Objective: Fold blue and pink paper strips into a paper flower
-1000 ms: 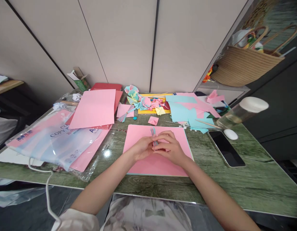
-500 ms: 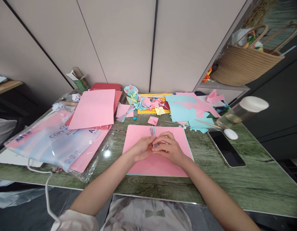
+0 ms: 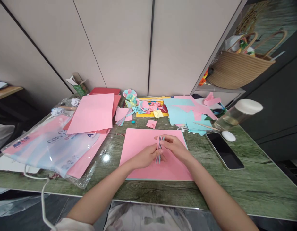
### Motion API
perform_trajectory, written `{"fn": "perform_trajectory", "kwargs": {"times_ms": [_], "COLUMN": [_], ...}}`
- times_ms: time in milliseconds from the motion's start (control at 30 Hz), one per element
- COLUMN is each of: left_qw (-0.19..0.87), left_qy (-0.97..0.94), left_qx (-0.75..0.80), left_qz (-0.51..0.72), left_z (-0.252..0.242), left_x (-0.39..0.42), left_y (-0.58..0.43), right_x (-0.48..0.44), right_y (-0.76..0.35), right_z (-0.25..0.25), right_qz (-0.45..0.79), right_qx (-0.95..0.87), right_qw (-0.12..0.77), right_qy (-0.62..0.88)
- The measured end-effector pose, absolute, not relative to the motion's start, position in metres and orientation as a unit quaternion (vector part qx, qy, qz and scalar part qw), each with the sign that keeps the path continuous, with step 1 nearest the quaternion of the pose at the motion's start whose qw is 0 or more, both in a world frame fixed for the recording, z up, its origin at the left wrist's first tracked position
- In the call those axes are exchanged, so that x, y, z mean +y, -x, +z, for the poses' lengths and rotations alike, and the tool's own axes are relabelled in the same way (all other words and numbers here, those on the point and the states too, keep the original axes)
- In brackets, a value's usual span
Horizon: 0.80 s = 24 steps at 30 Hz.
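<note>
Between my two hands stands a thin bundle of paper strips, pink, light blue and dark along the edges, held nearly upright. My left hand pinches it from the left at about mid-length. From the right, the fingers of my right hand close on its upper part. Both hands are over a stack of pink paper with a light blue edge. Just beyond the stack lies a small folded pink paper square. A similar strip bundle, tied in the middle, rests farther left.
At left are a plastic copy-paper bag and loose pink sheets. Folded paper flowers and a yellow tray stand at the back. Blue scraps, a lidded bottle, a white egg-shaped object and a phone occupy the right.
The strip bundle has come further into view between my hands and now stands more upright. My hands have moved slightly apart along it, and the view has shifted a little.
</note>
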<state>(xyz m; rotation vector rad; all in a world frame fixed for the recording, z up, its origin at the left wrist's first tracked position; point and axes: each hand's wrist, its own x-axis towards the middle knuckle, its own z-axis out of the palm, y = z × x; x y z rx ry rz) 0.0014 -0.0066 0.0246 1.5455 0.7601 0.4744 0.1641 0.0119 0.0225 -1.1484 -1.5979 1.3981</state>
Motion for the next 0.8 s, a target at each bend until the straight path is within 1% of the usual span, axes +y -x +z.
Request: {"fn": "perform_trajectory", "kwargs": {"times_ms": [100,167,333,567,700,800], "left_qw": [0.581,0.567,0.577,0.578,0.597,0.668], "left_qy": [-0.717,-0.731,-0.739,-0.724,-0.707,-0.656], "left_qx": [0.341,0.341,0.317,0.341,0.336,0.312], "left_qz": [0.180,0.166,0.141,0.161,0.172,0.163], "left_z": [0.0262,0.0274,0.0303,0.0258,0.0229,0.0223], "left_x": [-0.0074,-0.0075,-0.0071,-0.0069,-0.0069,-0.0062], "left_y": [-0.0013,-0.0012,-0.0008,-0.0011,-0.0009,0.0002], "right_x": [0.0098,0.0094,0.0102,0.0096,0.0075,0.0074], "right_y": [-0.1624,-0.1625,-0.1647,-0.1614,-0.1590,-0.1611], "right_z": [0.0275,0.0298,0.0300,0.0264,0.0263,0.0283], "right_qz": [0.522,0.531,0.564,0.523,0.504,0.545], "right_qx": [-0.640,-0.647,-0.641,-0.659,-0.661,-0.641], "right_qw": [0.348,0.339,0.319,0.328,0.338,0.337], "right_qy": [0.443,0.430,0.411,0.431,0.442,0.423]}}
